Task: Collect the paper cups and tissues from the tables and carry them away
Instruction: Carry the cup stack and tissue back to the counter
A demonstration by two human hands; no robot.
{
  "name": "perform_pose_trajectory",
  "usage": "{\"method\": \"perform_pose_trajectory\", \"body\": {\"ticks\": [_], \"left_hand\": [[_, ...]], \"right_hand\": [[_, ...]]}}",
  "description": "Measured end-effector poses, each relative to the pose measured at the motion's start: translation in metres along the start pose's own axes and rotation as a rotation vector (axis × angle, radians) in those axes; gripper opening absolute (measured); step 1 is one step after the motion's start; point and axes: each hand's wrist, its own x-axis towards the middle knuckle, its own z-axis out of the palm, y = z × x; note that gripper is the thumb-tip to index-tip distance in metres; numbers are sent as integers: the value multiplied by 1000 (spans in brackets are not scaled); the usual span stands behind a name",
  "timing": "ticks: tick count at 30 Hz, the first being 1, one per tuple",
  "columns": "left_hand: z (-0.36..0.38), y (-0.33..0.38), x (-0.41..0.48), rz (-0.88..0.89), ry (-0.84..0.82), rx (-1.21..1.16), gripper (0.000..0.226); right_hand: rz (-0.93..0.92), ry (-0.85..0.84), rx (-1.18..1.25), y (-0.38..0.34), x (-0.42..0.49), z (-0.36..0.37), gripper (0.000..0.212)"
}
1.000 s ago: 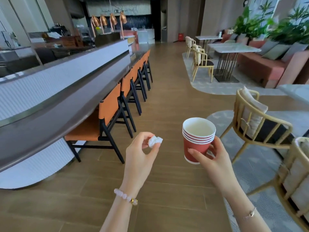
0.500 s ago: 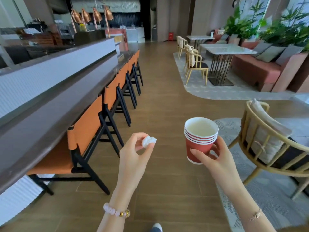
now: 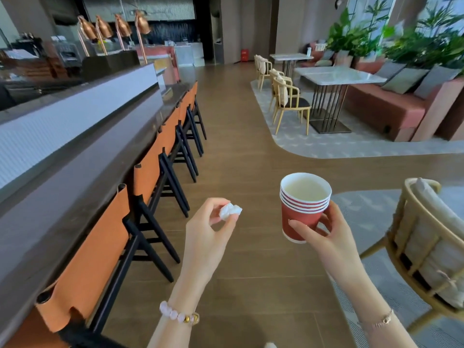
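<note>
My right hand (image 3: 324,234) grips a stack of several red paper cups (image 3: 302,209), nested and upright, white inside, held over the wooden floor at centre right. My left hand (image 3: 208,234) pinches a small crumpled white tissue (image 3: 229,210) between thumb and fingertips, a little left of the cups and at about the same height. Both arms reach forward from the bottom of the view.
A long dark bar counter (image 3: 75,177) runs along the left with a row of orange-backed chairs (image 3: 153,169) beside it. A rattan chair (image 3: 426,242) stands close on the right. Marble tables (image 3: 336,75), yellow chairs and a red sofa (image 3: 391,106) lie ahead right. Wooden floor stretches ahead.
I have walked forward along the bar; the chairs and rattan seat have slid nearer and past. Both hands keep their hold on the tissue and the cups.
</note>
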Motion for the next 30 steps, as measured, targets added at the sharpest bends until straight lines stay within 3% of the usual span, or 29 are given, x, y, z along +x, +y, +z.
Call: {"method": "perform_pose_trajectory", "body": {"ticks": [15, 30], "left_hand": [[110, -94, 321, 42, 101, 54, 15], [192, -213, 598, 11, 68, 58, 18]], "right_hand": [[-50, -73, 51, 72, 352, 55, 56], [-19, -43, 19, 148, 646, 110, 63]]}}
